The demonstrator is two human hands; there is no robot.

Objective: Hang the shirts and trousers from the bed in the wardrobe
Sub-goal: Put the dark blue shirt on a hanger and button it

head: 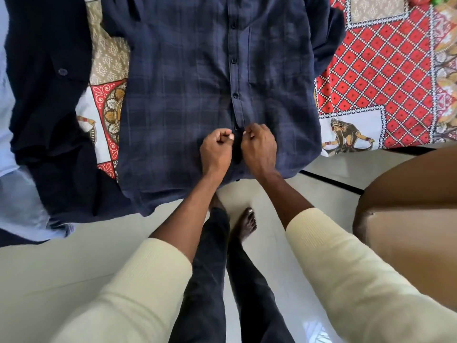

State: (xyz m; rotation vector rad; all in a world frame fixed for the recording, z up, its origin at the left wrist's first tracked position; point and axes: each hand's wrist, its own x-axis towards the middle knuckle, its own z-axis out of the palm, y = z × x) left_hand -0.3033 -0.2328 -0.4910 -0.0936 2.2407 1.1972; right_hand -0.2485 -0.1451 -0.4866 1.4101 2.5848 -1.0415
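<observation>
A dark blue checked shirt [197,90] lies spread flat, front up, on the bed [371,58], its hem hanging over the near edge above the pale floor [74,256]. Both hands work at the button placket low on the front: the left hand [216,149] has its fingers curled and pinches the cloth on one side of the placket, the right hand [258,148] is curled likewise and pinches the other edge, the two nearly touching. Whether a button is being done up or undone I cannot tell (the fingertips hide it). The buttons higher up look fastened.

To the left lies a darker garment [49,95] with one large button, and a pale blue cloth [17,194] at the far left edge; neither wardrobe nor hanger is in view.

The shirt is thin, soft woven cloth, light and limp, so it will sag and fold wherever it is lifted. My judgement is that it is best taken at the collar or shoulders, at the far end from the hands, so it hangs straight for a hanger
</observation>
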